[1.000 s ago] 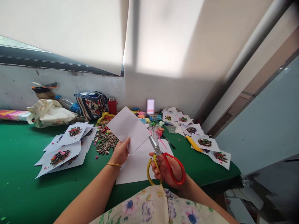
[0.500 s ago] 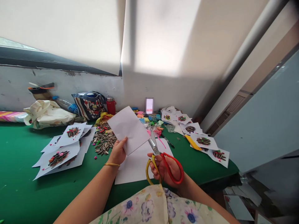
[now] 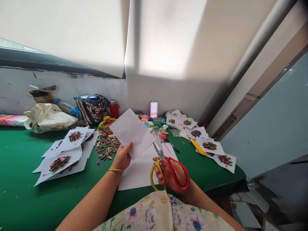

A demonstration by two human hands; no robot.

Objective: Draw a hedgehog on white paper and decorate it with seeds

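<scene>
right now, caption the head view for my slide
Left hand holding a white sheet, right hand holding scissors, over a green table.

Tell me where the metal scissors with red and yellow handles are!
Low in the head view, right of centre, the scissors are in the person's right grip, blades at the right corner of the held-up white paper.

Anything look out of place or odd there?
Pale sheets lie below the right end of the green table, away from those on top. The scissors in the right hand have mismatched handles, one yellow, one red.
</scene>
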